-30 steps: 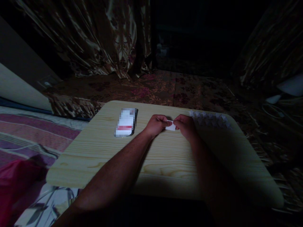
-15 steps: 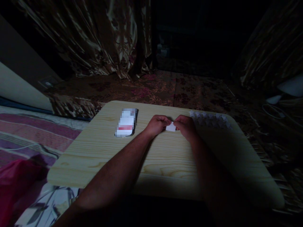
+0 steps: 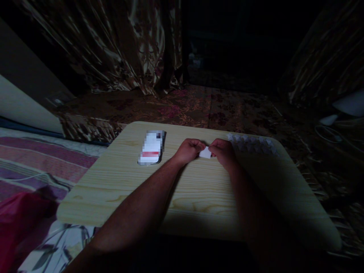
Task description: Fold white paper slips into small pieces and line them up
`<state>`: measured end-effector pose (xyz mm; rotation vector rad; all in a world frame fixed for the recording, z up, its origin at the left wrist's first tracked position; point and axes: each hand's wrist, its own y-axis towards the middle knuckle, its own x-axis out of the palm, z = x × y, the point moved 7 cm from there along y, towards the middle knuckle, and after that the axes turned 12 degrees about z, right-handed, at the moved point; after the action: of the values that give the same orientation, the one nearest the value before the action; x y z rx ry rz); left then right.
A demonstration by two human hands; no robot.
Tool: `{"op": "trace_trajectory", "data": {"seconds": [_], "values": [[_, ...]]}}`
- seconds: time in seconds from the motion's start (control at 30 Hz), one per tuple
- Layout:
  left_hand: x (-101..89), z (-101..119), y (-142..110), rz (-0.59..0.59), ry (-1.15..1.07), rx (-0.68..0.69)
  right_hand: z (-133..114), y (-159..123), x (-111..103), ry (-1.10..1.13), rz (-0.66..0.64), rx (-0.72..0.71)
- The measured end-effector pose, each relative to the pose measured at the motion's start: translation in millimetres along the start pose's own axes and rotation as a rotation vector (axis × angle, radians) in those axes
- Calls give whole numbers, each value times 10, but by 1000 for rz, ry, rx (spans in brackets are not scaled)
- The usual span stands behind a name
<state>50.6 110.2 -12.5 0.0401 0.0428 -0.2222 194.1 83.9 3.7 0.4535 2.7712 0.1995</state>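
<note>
A small white piece of paper (image 3: 205, 152) is held between my two hands, just above or on the wooden table (image 3: 196, 189); I cannot tell whether it touches. My left hand (image 3: 189, 150) pinches its left side with thumb and fingertips. On the opposite side my right hand (image 3: 223, 151) grips the upper right edge, thumb on top. The paper's far part is covered by my fingers. Beyond my right hand, several small white folded paper pieces (image 3: 253, 143) stand in rows near the table's far right corner.
A phone with a blurred-out screen (image 3: 151, 147) lies on the table left of my hands. Behind the table is a ledge with patterned cloth (image 3: 170, 108) under a curtain (image 3: 148, 45). Striped bedding (image 3: 51, 151) borders the left side; a white lamp (image 3: 351, 104) stands at far right.
</note>
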Motion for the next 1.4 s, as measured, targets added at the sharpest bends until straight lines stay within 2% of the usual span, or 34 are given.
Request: {"op": "trace_trajectory", "data": {"seconds": [0.17,0.6,0.93,1.13,1.4], "values": [[-38,11,12,45,4,45,7,3,-2,0,4,-2],[-85,-38,53,146,-62,9,4,-15,39,41,-11,38],[-47,24,22,107,26,64,38,27,7,16,35,-24],[-33,17,-7,53,72,24,32,25,-26,34,53,27],[-73,3,22,145,-10,45,49,11,19,53,18,33]]}}
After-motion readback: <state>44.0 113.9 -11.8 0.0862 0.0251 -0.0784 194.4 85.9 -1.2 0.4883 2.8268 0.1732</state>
